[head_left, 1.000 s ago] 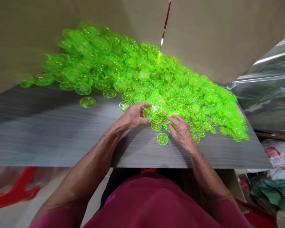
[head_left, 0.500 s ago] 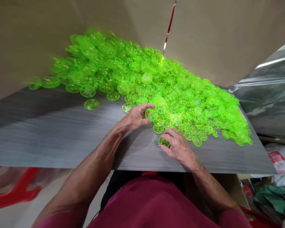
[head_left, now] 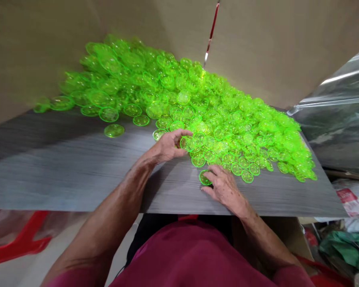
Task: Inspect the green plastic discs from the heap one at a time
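A large heap of see-through, bright green round plastic discs (head_left: 167,79) lies on the grey wood-grain table (head_left: 62,171). At the heap's front edge, my left hand (head_left: 170,146) has thumb and forefinger curved round the rim of one green plastic disc (head_left: 185,142). Closer to me, my right hand (head_left: 224,187) hovers low with its fingers apart. Its fingertips overlap the near side of a single flat disc (head_left: 204,177), while the thumb stands away from it. Several discs lie in a loose row (head_left: 236,169) beyond my right hand.
Brown boards (head_left: 257,44) stand upright behind the heap, with a red-and-white slit between them. Clear plastic sheeting (head_left: 341,127) hangs at the right. A red plastic chair part (head_left: 20,243) is below left; bags and green cloth (head_left: 344,251) lie below right.
My right thumb has come away from the disc under its fingers, and the fingers have spread. My left hand has shifted slightly left with its disc. Another disc now shows beside it.
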### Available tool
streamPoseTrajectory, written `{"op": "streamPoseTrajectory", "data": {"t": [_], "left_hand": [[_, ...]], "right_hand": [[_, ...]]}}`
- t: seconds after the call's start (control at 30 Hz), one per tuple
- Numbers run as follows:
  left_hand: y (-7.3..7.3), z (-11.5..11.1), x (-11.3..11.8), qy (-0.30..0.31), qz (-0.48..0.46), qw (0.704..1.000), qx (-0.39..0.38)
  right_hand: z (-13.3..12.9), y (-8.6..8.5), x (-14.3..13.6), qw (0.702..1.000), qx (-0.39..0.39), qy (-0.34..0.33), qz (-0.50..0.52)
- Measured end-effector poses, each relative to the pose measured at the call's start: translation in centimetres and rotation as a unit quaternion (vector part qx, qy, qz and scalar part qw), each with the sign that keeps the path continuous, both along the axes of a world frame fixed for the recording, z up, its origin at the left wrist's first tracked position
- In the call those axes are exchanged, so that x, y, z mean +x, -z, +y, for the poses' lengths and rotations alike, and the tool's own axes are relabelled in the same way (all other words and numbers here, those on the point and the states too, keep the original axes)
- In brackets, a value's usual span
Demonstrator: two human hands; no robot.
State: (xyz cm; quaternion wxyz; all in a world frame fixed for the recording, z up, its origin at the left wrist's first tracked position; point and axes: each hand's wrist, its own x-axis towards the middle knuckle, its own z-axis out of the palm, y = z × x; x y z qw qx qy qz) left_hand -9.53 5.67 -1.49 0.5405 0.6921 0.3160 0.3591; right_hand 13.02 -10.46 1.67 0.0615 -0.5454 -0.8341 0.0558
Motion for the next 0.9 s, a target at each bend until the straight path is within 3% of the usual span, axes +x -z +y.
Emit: {"op": "streamPoseTrajectory", "data": {"t": [0.1,0.2,0.43,0.7,0.9], "left_hand": [[0.2,0.0,0.1,0.023,-0.050,0.998,-0.018],[0.2,-0.1,0.2,0.035,-0.072,0.997,0.010],[0.1,-0.2,0.3,0.027,-0.057,0.997,0.039],[-0.1,0.3,-0.2,-0.092,-0.013,0.995,0.028],[-0.2,0.4,-0.2,-0.126,-0.040,0.990,0.053]], "right_hand": [[-0.1,0.5,0.1,1.000,-0.003,0.008,0.020],[0.0,1.1,0.4,0.998,0.012,0.022,0.061],[0.2,2.1,0.8,0.990,0.039,0.027,0.132],[0.7,1.2,1.0,0.982,0.097,0.056,0.152],[3.9,0.1,1.1,0.975,0.150,0.053,0.156]]}}
